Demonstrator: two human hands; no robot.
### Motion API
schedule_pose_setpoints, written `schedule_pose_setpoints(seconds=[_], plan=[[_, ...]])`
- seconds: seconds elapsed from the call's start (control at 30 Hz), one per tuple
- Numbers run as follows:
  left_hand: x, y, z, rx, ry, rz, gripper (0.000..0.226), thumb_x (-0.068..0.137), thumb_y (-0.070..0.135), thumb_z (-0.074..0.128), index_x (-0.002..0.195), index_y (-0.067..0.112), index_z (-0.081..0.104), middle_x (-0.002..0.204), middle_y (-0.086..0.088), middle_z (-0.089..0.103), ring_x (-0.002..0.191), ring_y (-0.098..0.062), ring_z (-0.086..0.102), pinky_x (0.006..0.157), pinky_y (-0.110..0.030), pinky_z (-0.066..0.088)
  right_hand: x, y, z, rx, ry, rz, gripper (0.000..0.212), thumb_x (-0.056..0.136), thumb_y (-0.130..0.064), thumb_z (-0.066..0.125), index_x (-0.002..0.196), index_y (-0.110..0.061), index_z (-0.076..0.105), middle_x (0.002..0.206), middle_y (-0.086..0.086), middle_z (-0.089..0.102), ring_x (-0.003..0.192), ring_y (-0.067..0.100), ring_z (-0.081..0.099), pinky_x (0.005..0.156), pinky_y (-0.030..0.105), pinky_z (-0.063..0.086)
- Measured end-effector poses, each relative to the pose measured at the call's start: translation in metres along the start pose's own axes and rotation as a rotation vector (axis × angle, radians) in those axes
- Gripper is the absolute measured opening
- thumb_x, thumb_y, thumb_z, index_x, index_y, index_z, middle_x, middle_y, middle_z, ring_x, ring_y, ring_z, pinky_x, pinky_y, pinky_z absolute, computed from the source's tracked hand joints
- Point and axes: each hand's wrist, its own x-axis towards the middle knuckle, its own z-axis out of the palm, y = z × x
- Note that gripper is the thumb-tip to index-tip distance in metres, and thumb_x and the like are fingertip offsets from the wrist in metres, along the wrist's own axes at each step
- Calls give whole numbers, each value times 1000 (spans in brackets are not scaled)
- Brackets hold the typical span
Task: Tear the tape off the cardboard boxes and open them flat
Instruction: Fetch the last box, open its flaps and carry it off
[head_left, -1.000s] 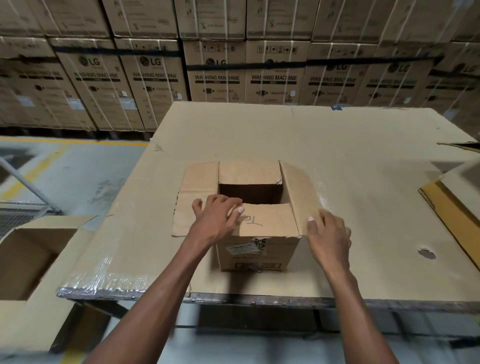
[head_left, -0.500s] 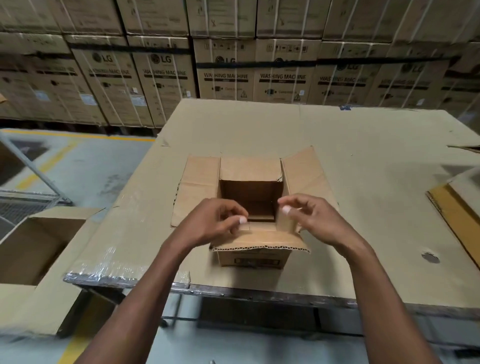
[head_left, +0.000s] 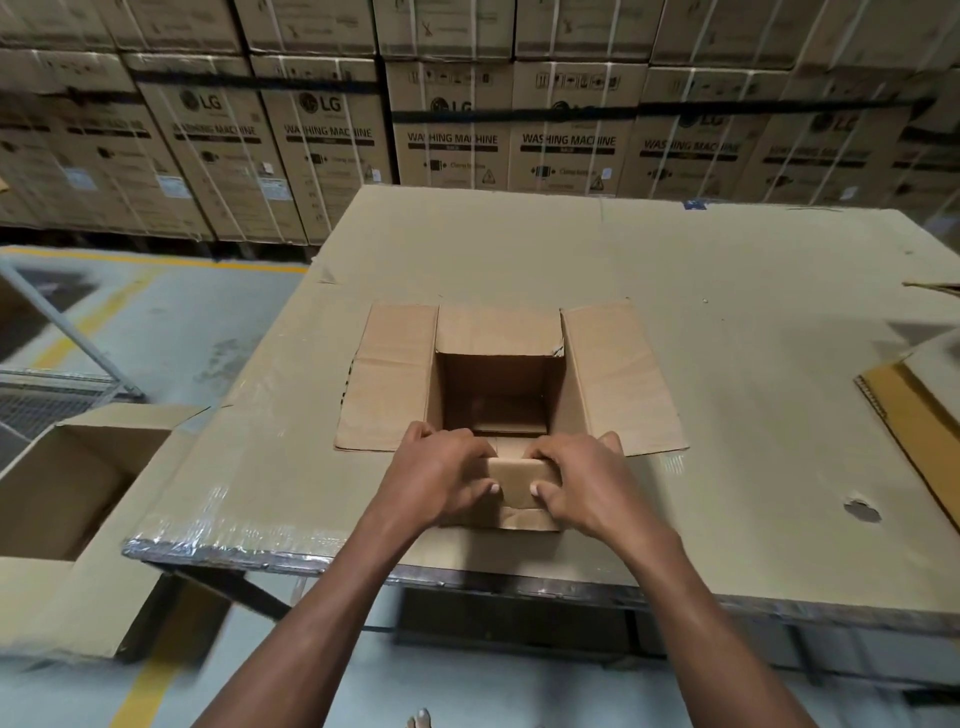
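**Ana:** Head view, what's in the middle of it?

**Ben:** One box (head_left: 498, 395), standing open-topped on the table (head_left: 727, 322), a little below the centre of the frame and close to the table's near edge. Its left flap (head_left: 389, 379) and right flap (head_left: 618, 374) lie folded outward, nearly flat. The far flap (head_left: 498, 330) tips back toward the top of the frame. The inside is dark, with the bottom flaps just visible.

**Ana:** And the hands?

**Ben:** Both are on the near flap (head_left: 517, 483), which is bent down over the box's front wall. The left hand (head_left: 441, 478) grips it from the left, fingers curled over the top edge, thumb pressed on the flap's face. The right hand (head_left: 576, 483) mirrors that from the right. The two thumbs sit close together, not touching.

**Ana:** Any tape?

**Ben:** I can't make any out on the box.

**Ana:** What else is around?

**Ben:** The table is covered in cardboard, with shiny plastic wrap along its near left edge. A small hole (head_left: 862, 510) shows in the cover at lower right. At the right edge lies a flattened sheet (head_left: 904, 415) with a yellowish face. At lower left, on the floor beside the table, stands a bigger open carton (head_left: 67, 493). Across the top of the frame runs a wall of stacked cartons (head_left: 452, 140) printed "LG" and "WASHING MACHINE".
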Motion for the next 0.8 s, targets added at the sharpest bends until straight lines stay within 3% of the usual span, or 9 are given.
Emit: schedule_pose_setpoints(seconds=[0.1, 0.2, 0.33, 0.47, 0.67, 0.8], plan=[[5, -3, -3, -83, -39, 24, 39, 97, 62, 57, 126, 39, 66, 122, 15, 70, 108, -11, 62, 103, -35, 35, 4, 4, -5, 12, -94, -17, 45, 89, -49, 73, 132, -45, 60, 119, -14, 62, 107, 14, 38, 87, 34, 38], [13, -4, -8, -283, -15, 13, 44, 100, 65, 46, 121, 36, 71, 112, 13, 75, 96, -8, 66, 87, -33, 52, 10, 10, -12, 119, -172, -77, 52, 89, -65, 65, 137, -48, 58, 133, -19, 63, 121, 13, 47, 98, 38, 39], [41, -2, -26, -238, 5, 16, 32, 103, 47, 47, 124, 33, 67, 113, 9, 72, 99, -16, 66, 80, -40, 57, 35, 4, -29, 449, -189, -145, 46, 98, -56, 59, 138, -34, 61, 132, -15, 64, 119, 3, 58, 100, 28, 47], [81, -9, -38, -71, -86, -3, 31, 104, 36, 46, 125, 25, 67, 116, 0, 71, 104, -26, 66, 82, -42, 56, 86, 6, -29, 298, -167, -142, 54, 102, -61, 47, 141, -26, 58, 135, -7, 63, 125, 13, 58, 98, 30, 47], [120, -25, -22, 151, -229, -14, 43, 106, 38, 46, 144, 21, 57, 146, -4, 58, 127, -29, 59, 95, -40, 47, 137, 13, -12, -38, -309, -69, 70, 100, -49, 58, 158, -15, 37, 162, 7, 40, 145, 28, 43, 116, 41, 40], [123, -29, -23, 149, -53, 53, 52, 98, 38, 56, 147, 20, 50, 146, -5, 56, 132, -28, 53, 102, -44, 46, 143, 14, -10, 60, -77, -105, 79, 92, -57, 63, 157, -24, 34, 159, 5, 43, 142, 30, 45, 114, 49, 42]])
